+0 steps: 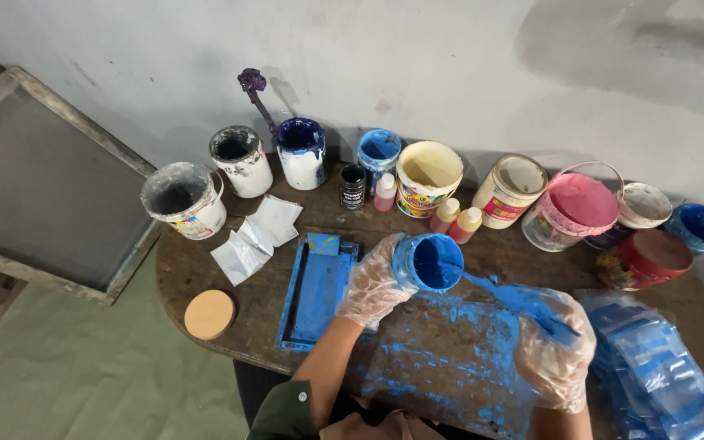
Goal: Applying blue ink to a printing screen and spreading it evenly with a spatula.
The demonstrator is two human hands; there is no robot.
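Observation:
My left hand, in a clear plastic glove, grips a small tub of blue paint and tips its open mouth toward me over the table. My right hand, also gloved and smeared blue, holds a blue-coated scraper whose tip reaches toward the tub's rim. Below both hands lies a board smeared with blue paint.
A blue tray lies left of my left hand, with a round wooden lid and clear plastic bags beyond. Several paint buckets and small bottles line the wall. Blue-stained plastic sheets pile at right. A framed screen leans at left.

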